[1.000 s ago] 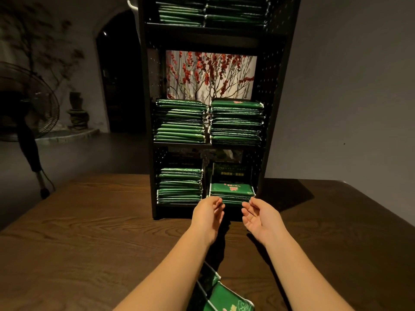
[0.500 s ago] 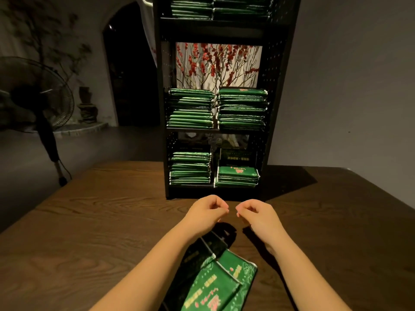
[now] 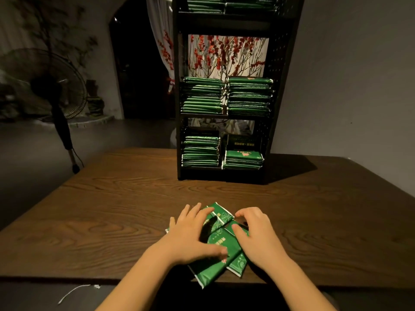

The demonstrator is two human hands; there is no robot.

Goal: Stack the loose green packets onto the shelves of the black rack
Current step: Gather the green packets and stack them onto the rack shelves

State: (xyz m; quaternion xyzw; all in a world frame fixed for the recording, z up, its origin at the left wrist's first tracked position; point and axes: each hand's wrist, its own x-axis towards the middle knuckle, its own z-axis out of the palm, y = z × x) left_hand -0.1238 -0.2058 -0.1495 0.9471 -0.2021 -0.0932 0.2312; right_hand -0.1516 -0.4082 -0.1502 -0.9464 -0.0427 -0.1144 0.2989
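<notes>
Wooden worktop (image 3: 116,212): loose green packets (image 3: 216,248) are heaped at its near edge. Left hand (image 3: 190,234) is laid on them, fingers (image 3: 190,211) spread; right hand (image 3: 256,236) is arched, fingertips touching, nothing gripped.

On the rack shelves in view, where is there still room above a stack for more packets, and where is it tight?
Most room: above the short lower right stack, under the middle shelf. The lower left stack leaves a thinner gap. Both middle stacks have open space overhead. Crowded: the loose packets under both hands.
</notes>
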